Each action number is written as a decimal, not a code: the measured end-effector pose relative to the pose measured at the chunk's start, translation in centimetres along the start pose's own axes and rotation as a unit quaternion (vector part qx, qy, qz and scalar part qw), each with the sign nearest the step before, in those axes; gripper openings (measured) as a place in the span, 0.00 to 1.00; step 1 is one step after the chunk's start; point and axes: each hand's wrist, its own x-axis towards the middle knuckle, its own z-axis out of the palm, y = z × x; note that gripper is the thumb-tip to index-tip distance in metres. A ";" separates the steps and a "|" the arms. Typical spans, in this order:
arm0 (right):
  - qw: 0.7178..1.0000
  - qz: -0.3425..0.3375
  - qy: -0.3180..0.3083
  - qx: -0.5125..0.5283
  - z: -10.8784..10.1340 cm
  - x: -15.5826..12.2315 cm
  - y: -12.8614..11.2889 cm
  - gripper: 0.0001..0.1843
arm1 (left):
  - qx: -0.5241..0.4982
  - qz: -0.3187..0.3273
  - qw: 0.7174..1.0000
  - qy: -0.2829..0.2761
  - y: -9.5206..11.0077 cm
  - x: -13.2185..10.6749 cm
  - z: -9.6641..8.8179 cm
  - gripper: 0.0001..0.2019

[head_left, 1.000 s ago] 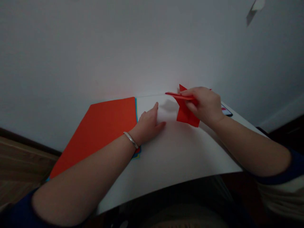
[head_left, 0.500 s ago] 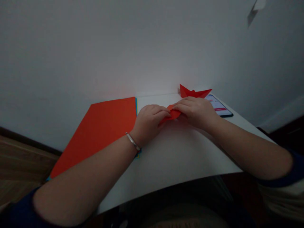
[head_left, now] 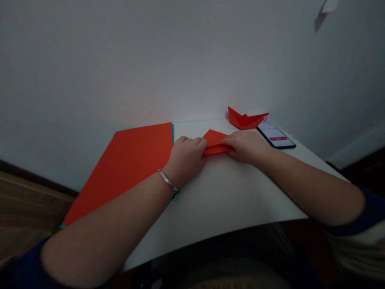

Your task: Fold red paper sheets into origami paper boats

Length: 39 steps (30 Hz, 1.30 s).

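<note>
A folded piece of orange-red paper [head_left: 214,139] is held between my two hands, just above or on the white table [head_left: 228,196]. Its top rises to a point, and a folded flap runs along the lower edge. My left hand [head_left: 188,155] is closed on the left end, fingers curled, a silver bangle on the wrist. At the right end, my right hand [head_left: 245,145] pinches the paper between thumb and fingers. Both ends of the paper are hidden by the hands. Behind my right hand stands a folded red paper boat [head_left: 247,120].
A stack of coloured paper with an orange sheet [head_left: 129,160] on top lies on the left of the table. A phone [head_left: 278,137] with a lit screen lies at the right, close to the paper boat. The wall [head_left: 180,60] rises directly behind the table.
My right hand has moved slightly down and nearer, uncovering more of the boat and phone. The folded paper now shows a peaked top and a flap. My left fingers have curled in more.
</note>
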 end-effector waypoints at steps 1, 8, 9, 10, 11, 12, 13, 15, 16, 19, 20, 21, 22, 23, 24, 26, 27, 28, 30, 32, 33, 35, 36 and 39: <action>1.000 -0.004 0.000 0.004 0.1 0.0 0.0 0.14 | 0.002 -0.001 1.000 -0.011 0.1 0.0 0.0 0.10; 0.999 -0.038 0.007 0.033 0.7 0.1 -0.2 0.17 | -0.012 0.043 0.999 -0.027 0.1 0.0 0.2 0.16; 0.998 -0.044 0.009 0.037 0.8 0.1 -0.3 0.17 | -0.016 0.043 0.998 -0.031 0.1 0.0 0.3 0.16; 0.998 -0.049 0.012 0.040 0.8 0.1 -0.3 0.17 | -0.021 0.040 0.998 -0.035 0.1 0.0 0.4 0.15; 0.998 -0.052 0.014 0.042 0.8 0.1 -0.3 0.17 | -0.027 0.038 0.998 -0.036 0.1 0.0 0.4 0.15; 0.997 -0.054 0.015 0.043 0.8 0.1 -0.3 0.17 | -0.032 0.036 0.998 -0.036 0.0 0.1 0.5 0.15; 0.997 -0.055 0.015 0.044 0.8 0.1 -0.3 0.17 | -0.036 0.035 0.998 -0.035 0.0 0.1 0.6 0.15; 0.997 -0.052 0.013 0.048 0.7 0.0 -0.2 0.16 | -0.038 0.033 0.998 -0.033 0.0 0.1 0.6 0.15; 0.997 -0.047 0.011 0.052 0.5 0.0 -0.2 0.15 | -0.037 0.030 0.998 -0.032 -0.1 0.1 0.6 0.14; 0.997 -0.021 0.007 0.068 -0.2 0.0 -0.3 0.15 | -0.031 0.011 0.999 -0.030 -0.3 0.1 0.6 0.14; 0.998 -0.007 0.005 0.069 -0.4 0.0 -0.4 0.15 | -0.028 0.002 0.999 -0.030 -0.4 0.1 0.5 0.15; 0.998 0.011 0.001 0.066 -0.6 0.0 -0.4 0.16 | -0.025 -0.007 0.999 -0.030 -0.5 0.1 0.4 0.15; 0.998 0.029 -0.005 0.060 -0.7 0.0 -0.4 0.16 | -0.021 -0.016 0.999 -0.031 -0.6 0.2 0.4 0.16; 0.997 0.046 -0.012 0.053 -0.8 0.0 -0.3 0.16 | -0.018 -0.024 0.999 -0.034 -0.7 0.2 0.3 0.16; 0.997 0.060 -0.016 0.048 -0.8 0.1 -0.2 0.17 | -0.014 -0.033 0.999 -0.036 -0.8 0.2 0.3 0.17; 0.996 0.078 -0.021 0.043 -0.8 0.1 0.1 0.18 | -0.016 -0.052 0.998 -0.037 -0.9 0.2 0.3 0.17; 0.995 0.083 -0.022 0.042 -0.7 0.2 0.3 0.18 | -0.024 -0.061 0.997 -0.035 -1.0 0.2 0.3 0.16; 0.995 0.089 -0.023 0.042 -0.6 0.2 0.4 0.19 | -0.036 -0.067 0.997 -0.032 -1.0 0.2 0.3 0.16; 0.993 0.104 -0.029 0.041 -0.5 0.2 0.7 0.20 | -0.065 -0.073 0.995 -0.026 -1.1 0.1 0.4 0.15; 0.991 0.119 -0.038 0.044 -0.6 0.2 0.9 0.20 | -0.093 -0.073 0.993 -0.024 -1.2 0.1 0.5 0.15; 0.990 0.124 -0.044 0.047 -0.7 0.1 1.0 0.20 | -0.106 -0.073 0.991 -0.024 -1.2 0.1 0.6 0.15; 0.989 0.127 -0.059 0.049 -1.0 0.1 1.0 0.20 | -0.133 -0.071 0.988 -0.024 -1.3 0.1 0.8 0.14; 0.989 0.127 -0.067 0.047 -1.1 0.0 1.0 0.20 | -0.147 -0.069 0.987 -0.023 -1.3 0.1 0.9 0.14; 0.988 0.130 -0.078 0.033 -1.4 -0.1 0.9 0.19 | -0.177 -0.053 0.982 -0.031 -1.4 0.2 1.2 0.13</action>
